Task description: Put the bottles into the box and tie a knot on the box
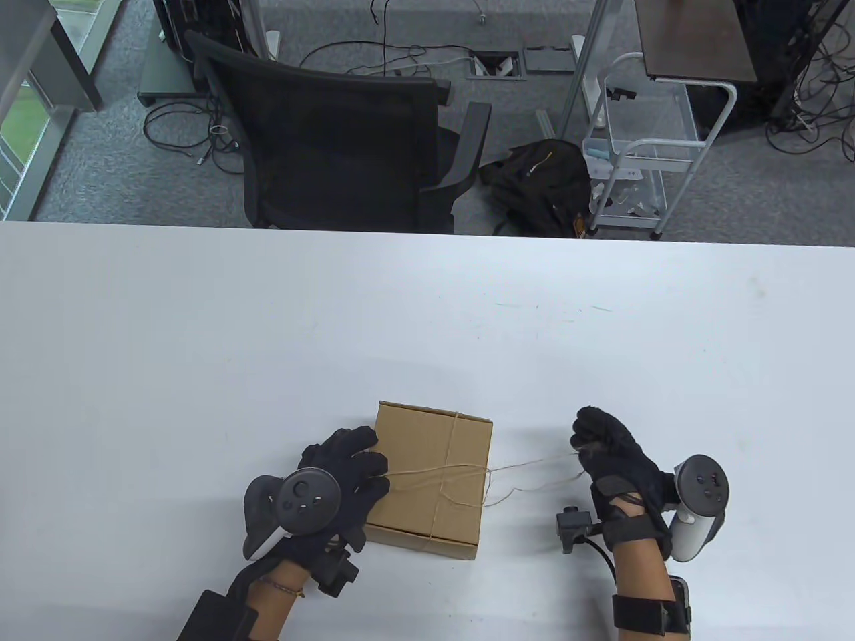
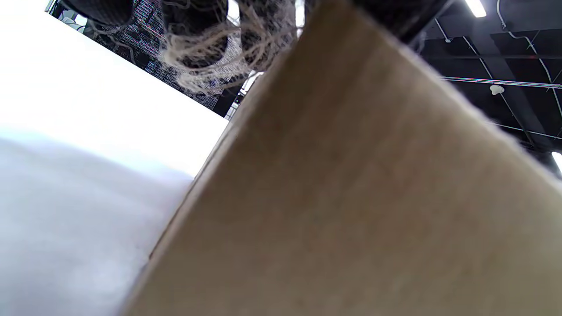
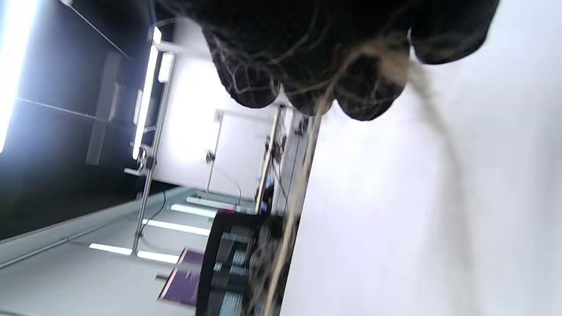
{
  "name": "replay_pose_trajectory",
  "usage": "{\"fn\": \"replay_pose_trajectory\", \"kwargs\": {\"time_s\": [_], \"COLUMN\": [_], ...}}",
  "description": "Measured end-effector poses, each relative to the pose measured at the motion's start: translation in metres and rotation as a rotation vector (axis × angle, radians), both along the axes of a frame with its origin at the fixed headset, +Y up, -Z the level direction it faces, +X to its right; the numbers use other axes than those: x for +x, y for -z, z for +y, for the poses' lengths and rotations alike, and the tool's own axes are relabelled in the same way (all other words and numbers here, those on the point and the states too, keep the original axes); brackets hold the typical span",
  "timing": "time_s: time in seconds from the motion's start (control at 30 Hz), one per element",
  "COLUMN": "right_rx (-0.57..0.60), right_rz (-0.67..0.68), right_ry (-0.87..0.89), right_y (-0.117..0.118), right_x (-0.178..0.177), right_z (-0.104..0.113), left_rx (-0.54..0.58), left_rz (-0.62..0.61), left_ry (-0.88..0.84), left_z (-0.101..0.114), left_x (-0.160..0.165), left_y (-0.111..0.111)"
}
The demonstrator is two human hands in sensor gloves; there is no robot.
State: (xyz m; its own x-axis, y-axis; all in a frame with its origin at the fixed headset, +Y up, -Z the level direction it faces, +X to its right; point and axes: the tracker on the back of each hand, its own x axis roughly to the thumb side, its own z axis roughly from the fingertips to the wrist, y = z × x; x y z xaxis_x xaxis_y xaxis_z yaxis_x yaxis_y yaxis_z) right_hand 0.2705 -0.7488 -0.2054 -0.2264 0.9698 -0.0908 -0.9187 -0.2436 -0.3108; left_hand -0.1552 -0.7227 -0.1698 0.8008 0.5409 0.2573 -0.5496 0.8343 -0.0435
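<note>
Left hand (image 1: 334,477) rests flat on closed box (image 1: 434,487); right hand (image 1: 611,454) pinches twine (image 1: 534,464) (pulled taut).

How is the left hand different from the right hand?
The left hand lies with spread fingers on the box, while the right hand is off the box, above the table. The left presses down; the right has its fingers curled on the string. Both wear black gloves.

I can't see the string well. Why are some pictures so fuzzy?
Table view: sharp, even light; the string shows thin but clear beside the box. Left wrist view: the box sits too close, so it blurs, and the table glares white. Right wrist view: the string smears, out of focus, under the right hand.
</note>
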Motion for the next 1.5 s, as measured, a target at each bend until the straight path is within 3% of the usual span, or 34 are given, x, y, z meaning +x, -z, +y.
{"fn": "replay_pose_trajectory", "kwargs": {"time_s": [0.07, 0.13, 0.2, 0.3, 0.33, 0.37, 0.43, 0.5, 0.57, 0.63, 0.7, 0.83, 1.03, 1.2, 1.27, 1.37, 1.5], "right_rx": [0.001, -0.012, 0.086, 0.308, 0.43, 0.476, 0.383, 0.324, 0.38, 0.26, 0.174, 0.207, 0.223, 0.229, 0.232, 0.236, 0.242], "right_rz": [0.009, 0.052, 0.113, 0.326, 0.417, 0.473, 0.688, 0.777, 0.865, 0.947, 1.0, 0.96, 0.968, 0.97, 0.968, 0.973, 0.974], "right_ry": [-0.464, -0.796, -0.905, -0.793, -0.667, -0.578, -0.424, -0.506, -0.676, -0.834, -0.851, -0.798, -0.782, -0.763, -0.781, -0.768, -0.778], "right_y": [0.0, -0.003, -0.004, -0.008, -0.011, -0.012, -0.018, -0.024, -0.028, -0.027, -0.025, -0.022, -0.023, -0.023, -0.023, -0.024, -0.025], "right_x": [-0.003, -0.017, -0.032, -0.058, -0.069, -0.077, -0.108, -0.13, -0.152, -0.166, -0.165, -0.156, -0.154, -0.154, -0.155, -0.155, -0.156], "right_z": [0.015, 0.026, 0.032, 0.038, 0.039, 0.039, 0.037, 0.032, 0.027, 0.018, 0.011, 0.01, 0.009, 0.008, 0.008, 0.008, 0.008], "left_rx": [0.004, 0.006, 0.017, 0.026, 0.032, 0.034, 0.041, 0.051, 0.063, 0.067, 0.051, -0.002, -0.159, -0.444, -0.461, -0.382, -0.105], "left_rz": [0.004, 0.008, 0.01, 0.015, 0.015, 0.015, 0.013, 0.01, -0.004, -0.017, -0.025, -0.004, 0.056, 0.304, 0.312, 0.389, 0.185], "left_ry": [-0.006, 0.002, 0.001, 0.013, 0.016, 0.017, 0.017, 0.023, 0.03, 0.036, 0.037, 0.042, -0.023, -0.264, -0.251, -0.139, -0.112], "left_z": [0.0, -0.001, -0.001, -0.001, -0.001, -0.001, -0.002, -0.002, -0.002, -0.001, 0.004, 0.011, 0.004, -0.013, -0.02, -0.016, -0.004], "left_x": [0.001, 0.001, 0.003, 0.003, 0.004, 0.004, 0.007, 0.01, 0.014, 0.016, 0.011, -0.012, -0.057, -0.09, -0.094, -0.086, -0.048], "left_y": [0.0, 0.0, -0.001, -0.002, -0.002, -0.003, -0.004, -0.005, -0.007, -0.009, -0.008, -0.001, 0.014, 0.018, 0.02, 0.017, 0.015]}}
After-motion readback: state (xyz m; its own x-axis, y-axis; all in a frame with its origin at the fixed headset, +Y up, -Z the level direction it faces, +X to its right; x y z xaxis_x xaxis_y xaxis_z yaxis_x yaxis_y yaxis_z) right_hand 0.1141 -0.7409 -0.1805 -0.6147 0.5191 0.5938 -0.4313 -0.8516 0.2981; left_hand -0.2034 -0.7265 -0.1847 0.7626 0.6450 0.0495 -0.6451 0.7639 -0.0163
